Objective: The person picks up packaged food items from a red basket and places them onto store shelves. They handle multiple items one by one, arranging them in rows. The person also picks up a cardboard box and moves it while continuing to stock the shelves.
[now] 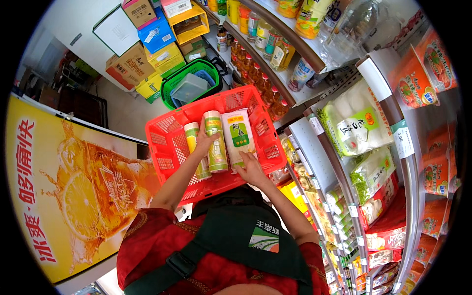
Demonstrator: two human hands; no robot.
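A red plastic shopping basket is in front of my waist; what supports it is hidden. Inside lie two cylindrical noodle packs side by side, a yellow-green one at the left and a pale green one in the middle. To their right is a flat white noodle packet with a green label. My left hand grips the middle cylindrical pack, its thumb across the top and its fingers down between the two cylinders. My right hand rests its spread fingers on the near end of the flat packet.
Beyond the basket, a green shopping basket holds plastic containers, with stacked cartons behind it. Shelves of bottled drinks, bagged vermicelli and instant noodle cups line the right. A yellow drink-advert panel borders the left.
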